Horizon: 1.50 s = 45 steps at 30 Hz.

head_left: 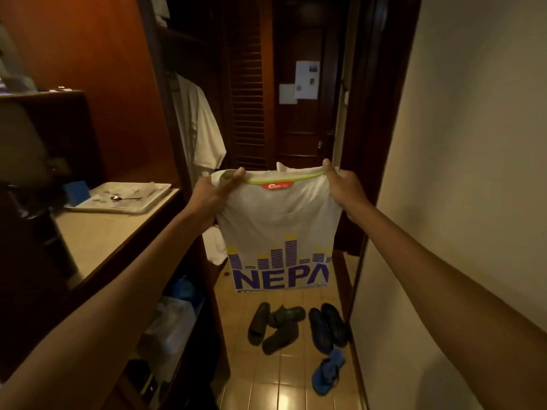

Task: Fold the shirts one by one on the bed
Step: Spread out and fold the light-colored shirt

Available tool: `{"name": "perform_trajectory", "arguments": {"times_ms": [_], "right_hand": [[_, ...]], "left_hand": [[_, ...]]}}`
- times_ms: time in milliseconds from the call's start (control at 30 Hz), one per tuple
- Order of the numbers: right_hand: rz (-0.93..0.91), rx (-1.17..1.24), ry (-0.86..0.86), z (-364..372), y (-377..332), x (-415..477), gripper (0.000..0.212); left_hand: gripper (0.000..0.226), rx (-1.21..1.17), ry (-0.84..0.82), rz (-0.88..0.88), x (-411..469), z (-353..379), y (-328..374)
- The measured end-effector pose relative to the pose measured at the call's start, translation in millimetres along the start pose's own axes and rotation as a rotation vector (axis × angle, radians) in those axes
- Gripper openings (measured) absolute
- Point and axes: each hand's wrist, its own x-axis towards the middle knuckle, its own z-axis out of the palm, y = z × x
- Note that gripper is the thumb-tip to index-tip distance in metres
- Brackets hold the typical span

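A: Head view, then: what do you make out from where you stand?

B: A person in a narrow passage, both arms out, holding a white shirt (pixel 279 229) up in the air by its top edge. The left hand (pixel 211 193) pinches the cloth at one shoulder, the right hand (pixel 343 186) grips the other, fingers closed over the neckline trim. The shirt hangs free between them, above the tiled floor (pixel 266 389), its printed lower part folded up toward us.

A: Any bed?

B: None in sight. There is a counter (pixel 97 238) to the left with a tray (pixel 124 199) on it, another white garment (pixel 198 122) hanging farther back, and dark sandals (pixel 296 324) on the floor nearer us.

A: How will it handle?

B: I judge it light and limp, thin knit that droops wherever it lacks support. Nothing fragile, hardly slippery. The shoulder seams look like the right hold: they keep it spread and square for laying down flat. Let one corner go and it would likely bunch.
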Motion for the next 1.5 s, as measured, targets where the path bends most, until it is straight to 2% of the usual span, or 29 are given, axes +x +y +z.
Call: {"name": "perform_trajectory", "arguments": {"times_ms": [167, 267, 333, 533, 667, 867, 1067, 1267, 1433, 1500], "right_hand": [[-0.025, 0.009, 0.062, 52, 30, 107, 0.056], [-0.014, 0.009, 0.083, 84, 36, 172, 0.065], [-0.008, -0.002, 0.083, 101, 39, 212, 0.059], [0.014, 0.015, 0.116, 131, 63, 323, 0.045], [0.009, -0.001, 0.134, 147, 90, 402, 0.049], [-0.030, -0.023, 0.073, 178, 146, 537, 0.060], [-0.066, -0.048, -0.071, 220, 177, 682, 0.065], [-0.131, -0.040, -0.213, 303, 188, 790, 0.064], [-0.150, 0.005, -0.313, 391, 191, 850, 0.052], [-0.149, 0.012, -0.350, 432, 192, 874, 0.054]], "left_hand": [[0.055, 0.031, 0.021, -0.003, 124, 0, -48], [0.035, 0.012, 0.016, 0.019, 198, 1, -62], [0.027, -0.033, 0.019, 0.007, 245, 5, -66], [0.030, -0.098, -0.002, 0.004, 374, 26, -92], [0.026, -0.110, 0.027, -0.021, 453, 46, -117], [0.014, -0.118, 0.082, -0.034, 571, 77, -161], [0.019, -0.081, 0.160, -0.036, 694, 83, -194], [0.030, -0.047, 0.294, -0.045, 785, 47, -225], [0.023, -0.025, 0.393, -0.091, 851, -2, -261], [0.019, -0.041, 0.430, -0.102, 880, -28, -279]]}}
